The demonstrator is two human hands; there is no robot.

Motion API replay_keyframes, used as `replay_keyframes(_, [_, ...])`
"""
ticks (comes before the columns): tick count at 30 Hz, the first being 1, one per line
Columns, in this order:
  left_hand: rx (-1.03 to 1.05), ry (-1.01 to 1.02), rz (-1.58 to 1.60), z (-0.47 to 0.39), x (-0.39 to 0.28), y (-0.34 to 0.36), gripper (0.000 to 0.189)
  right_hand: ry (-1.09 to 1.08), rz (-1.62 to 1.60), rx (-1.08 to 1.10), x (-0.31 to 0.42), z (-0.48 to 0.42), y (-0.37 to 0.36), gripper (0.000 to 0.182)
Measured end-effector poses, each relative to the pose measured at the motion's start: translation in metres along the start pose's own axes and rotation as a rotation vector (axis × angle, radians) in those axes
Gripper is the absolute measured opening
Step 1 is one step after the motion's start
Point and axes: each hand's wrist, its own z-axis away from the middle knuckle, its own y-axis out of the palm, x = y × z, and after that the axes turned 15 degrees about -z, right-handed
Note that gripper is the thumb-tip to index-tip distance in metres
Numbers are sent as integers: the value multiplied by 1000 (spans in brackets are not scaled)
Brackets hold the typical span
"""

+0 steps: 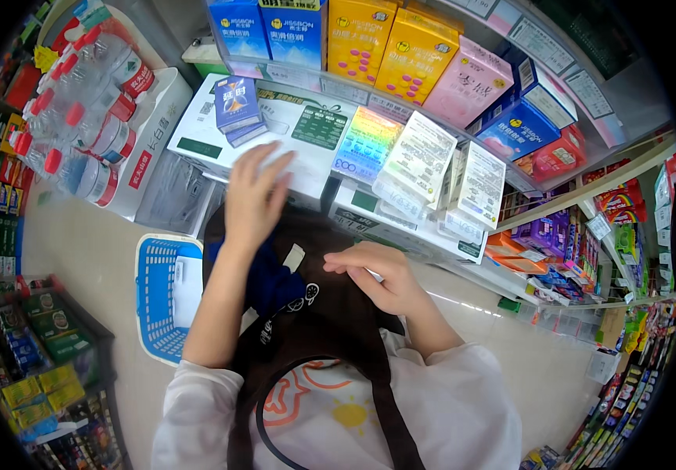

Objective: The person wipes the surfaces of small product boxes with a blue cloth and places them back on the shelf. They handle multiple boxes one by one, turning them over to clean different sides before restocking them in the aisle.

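My left hand point(255, 197) is raised over the front edge of a white carton point(305, 167), its fingers apart and nothing in them. Just beyond its fingertips, a dark blue box point(235, 104) lies on top of another blue box point(248, 134) on the carton. In front of my brown apron point(320, 311) hovers my right hand point(379, 273), empty, palm turned inward and thumb apart from the fingers. To the right, a shiny rainbow-coloured box point(366, 144) and several white boxes point(420, 155) with small print lie on a second white carton point(367, 202).
A shelf above holds upright blue, yellow point(417, 53) and pink boxes point(468, 82) of Jissbon condoms. Bottled water point(100, 138) stands in a white carton at left. A blue plastic basket point(156, 294) is on the floor; a candy rack point(584, 235) stands at right.
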Motion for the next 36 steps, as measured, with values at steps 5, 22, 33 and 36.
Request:
replay_keyframes(5, [35, 261, 13, -29, -34, -2, 45, -20, -63, 52, -7, 4, 8, 29])
replay_keyframes(22, [-90, -535, 819, 20, -11, -50, 26, -41, -90, -200, -27, 2, 9, 44])
replay_keyframes(33, [374, -535, 913, 50, -17, -48, 29, 360, -910, -124, -51, 2, 36, 65])
replay_keyframes(36, [405, -617, 863, 61, -20, -43, 33, 427, -1273, -149, -63, 0, 53, 64])
